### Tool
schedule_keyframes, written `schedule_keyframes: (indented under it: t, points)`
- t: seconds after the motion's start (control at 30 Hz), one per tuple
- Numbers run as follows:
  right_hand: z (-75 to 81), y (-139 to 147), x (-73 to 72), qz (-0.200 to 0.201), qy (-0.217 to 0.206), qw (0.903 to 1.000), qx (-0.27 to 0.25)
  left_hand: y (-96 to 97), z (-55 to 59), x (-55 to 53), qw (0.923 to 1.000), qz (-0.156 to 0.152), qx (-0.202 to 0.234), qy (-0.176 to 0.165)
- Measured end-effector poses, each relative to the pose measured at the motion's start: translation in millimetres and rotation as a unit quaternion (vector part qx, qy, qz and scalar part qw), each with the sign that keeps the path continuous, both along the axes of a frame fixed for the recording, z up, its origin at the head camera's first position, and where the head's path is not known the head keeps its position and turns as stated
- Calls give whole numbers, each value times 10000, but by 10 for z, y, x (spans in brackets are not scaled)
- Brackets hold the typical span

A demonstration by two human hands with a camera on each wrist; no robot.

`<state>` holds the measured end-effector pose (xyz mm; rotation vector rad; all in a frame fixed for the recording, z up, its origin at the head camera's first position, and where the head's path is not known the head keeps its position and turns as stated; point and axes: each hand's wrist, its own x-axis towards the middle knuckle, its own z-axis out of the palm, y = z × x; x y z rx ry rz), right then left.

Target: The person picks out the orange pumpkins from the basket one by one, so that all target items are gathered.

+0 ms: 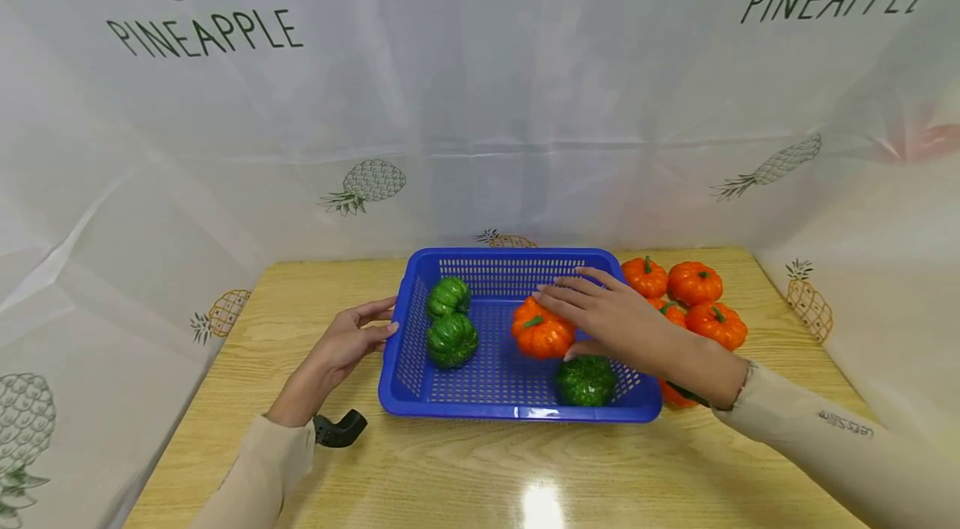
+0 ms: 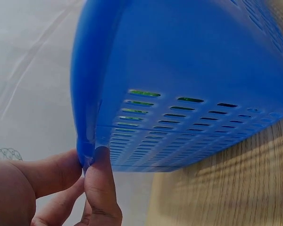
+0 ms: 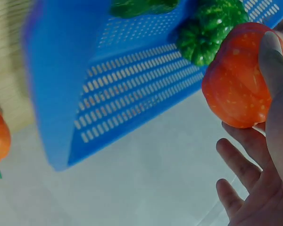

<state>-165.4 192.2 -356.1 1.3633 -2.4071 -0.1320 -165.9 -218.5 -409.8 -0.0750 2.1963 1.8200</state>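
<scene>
A blue plastic basket (image 1: 517, 411) with slotted walls stands on the wooden table. Its left rim is pinched between the thumb and fingers of my left hand (image 1: 348, 341); the left wrist view shows this thumb (image 2: 56, 172) against the rim. Over the basket, my right hand (image 1: 618, 316) holds an orange pumpkin (image 1: 542, 331) with a green stem. In the right wrist view, the thumb lies across this pumpkin (image 3: 238, 77). Inside the basket, two green pumpkins (image 1: 452, 340) sit at the left, and another green pumpkin (image 1: 587, 381) lies at the front right, below my right hand.
Several orange pumpkins (image 1: 695, 283) are grouped on the table right of the basket, partly hidden by my right arm. A white sheet with pineapple prints (image 1: 480, 96) hangs behind and beside the table (image 1: 450, 471). A black strap piece (image 1: 341, 429) is at my left wrist.
</scene>
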Motion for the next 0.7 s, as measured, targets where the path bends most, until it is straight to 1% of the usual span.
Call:
schedule_keyframes:
  t: [0.17, 0.43, 0.57, 0.7]
  points:
    - [-2, 146, 37, 75, 89, 9994, -320, -3, 10, 24, 10000, 10, -5, -13]
    - [-8, 370, 83, -40, 129, 9975, -699, -16, 12, 39, 10000, 42, 53, -6]
    - [-26, 493, 90, -102, 231, 9949, -980, -22, 5, 40, 10000, 42, 60, 8]
    - [-79, 623, 65, -120, 444, 9912, -1245, -29, -2, 47, 9999, 45, 97, 18]
